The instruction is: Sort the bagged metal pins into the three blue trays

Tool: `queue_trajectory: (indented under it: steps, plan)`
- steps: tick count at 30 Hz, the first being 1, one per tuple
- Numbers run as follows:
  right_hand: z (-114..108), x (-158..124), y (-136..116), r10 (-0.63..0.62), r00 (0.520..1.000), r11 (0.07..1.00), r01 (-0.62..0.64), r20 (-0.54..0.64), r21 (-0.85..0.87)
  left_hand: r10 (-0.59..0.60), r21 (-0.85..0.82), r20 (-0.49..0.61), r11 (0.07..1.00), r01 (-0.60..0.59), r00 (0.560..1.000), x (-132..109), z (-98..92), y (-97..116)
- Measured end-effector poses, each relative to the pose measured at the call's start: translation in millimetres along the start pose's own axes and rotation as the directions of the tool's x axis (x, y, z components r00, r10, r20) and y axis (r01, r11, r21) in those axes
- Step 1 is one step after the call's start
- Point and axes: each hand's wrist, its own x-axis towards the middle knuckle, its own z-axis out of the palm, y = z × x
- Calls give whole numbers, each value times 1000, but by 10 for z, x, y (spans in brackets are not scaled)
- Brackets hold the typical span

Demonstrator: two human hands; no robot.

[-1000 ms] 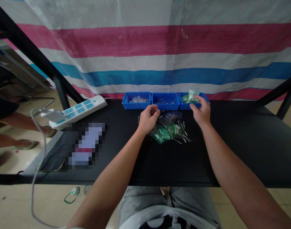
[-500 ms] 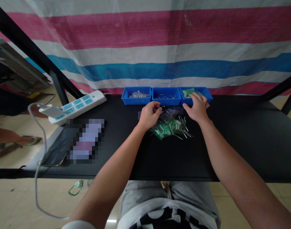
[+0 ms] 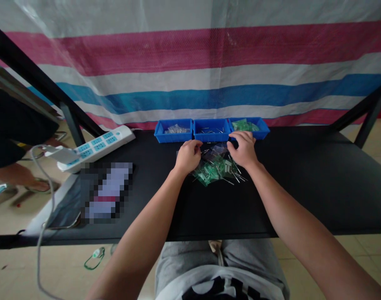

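On the black table lies a mixed pile of small green plastic packets (image 3: 209, 173), clear packets (image 3: 220, 151) and thin metal rods (image 3: 238, 177). My left hand (image 3: 189, 156) is at the pile's left edge, its fingers curled towards the thumb; whatever they pinch is too small to make out. Over the pile's right side is my right hand (image 3: 244, 149), thumb apart from the bent fingers, with nothing visible between them. Just beyond it stands a blue bin of green packets (image 3: 265, 128). The middle blue bin (image 3: 210, 136) contains metal rods, and the left blue bin (image 3: 160, 136) contains clear packets.
A white power strip (image 3: 98, 148) with a plugged-in charger and cable lies at the table's left. Nearer me is a phone-like object (image 3: 110, 191), pixelated. A striped sheet (image 3: 190, 79) hangs behind the bins. Another person's leg (image 3: 18, 175) shows at far left.
My right hand has come back from the right bin, left and nearer, to the pile's edge. My left hand stays at the pile's left side. The view has shifted slightly.
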Motion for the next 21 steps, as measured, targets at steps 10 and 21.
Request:
queue_trajectory:
  steps: [10,21]
  plan:
    - [-136,16,-3,-247,843,957,134,478,257,49,45,93,998,-53,994,-25,-20,96]
    - [-75,-21,20,-141,867,984,71,478,161,113,92,171,987,-130,979,-40,-163,134]
